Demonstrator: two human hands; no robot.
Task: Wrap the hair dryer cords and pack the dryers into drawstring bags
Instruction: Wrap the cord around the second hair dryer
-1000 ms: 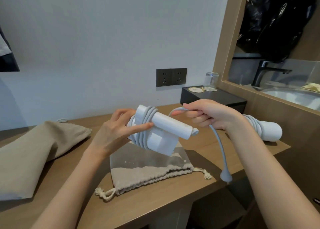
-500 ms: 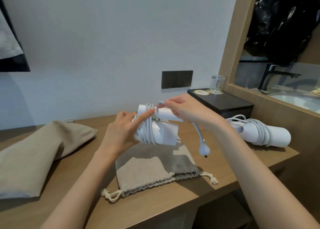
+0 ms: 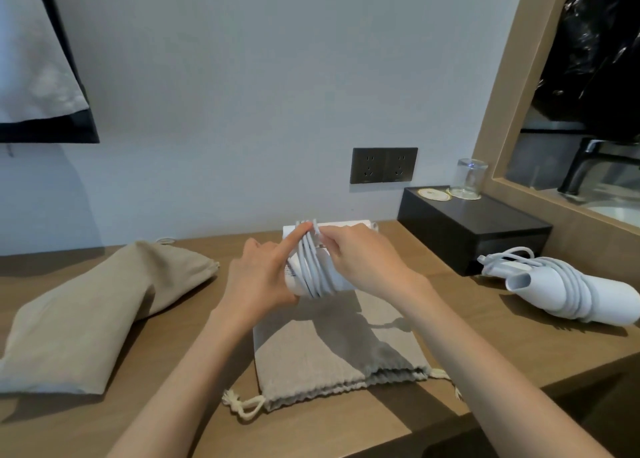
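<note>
Obscured and cropped items

Held hair dryer [image 3: 346, 225]: body largely covered by left hand [image 3: 258, 281] and right hand [image 3: 363, 260]; cord [image 3: 311, 267] end hidden under right fingers.
Second dryer [image 3: 602, 300]: rear cut by right edge.
Filled bag [image 3: 86, 319]: contents unseen.
Coaster [image 3: 430, 194]: print illegible.

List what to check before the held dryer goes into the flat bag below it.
1. Is the cord wound round the hair dryer: ok, coils sit side by side.
2. Cord end secured: cannot tell; no end shows where the right hand pinches at the coils.
3. Grip: ok, the left hand holds the body, index finger across the coils.
4. Mouth of the flat bag open: not ok, it lies flat and gathered.
5. Is the second dryer wrapped: ok, lying on the table.
</note>
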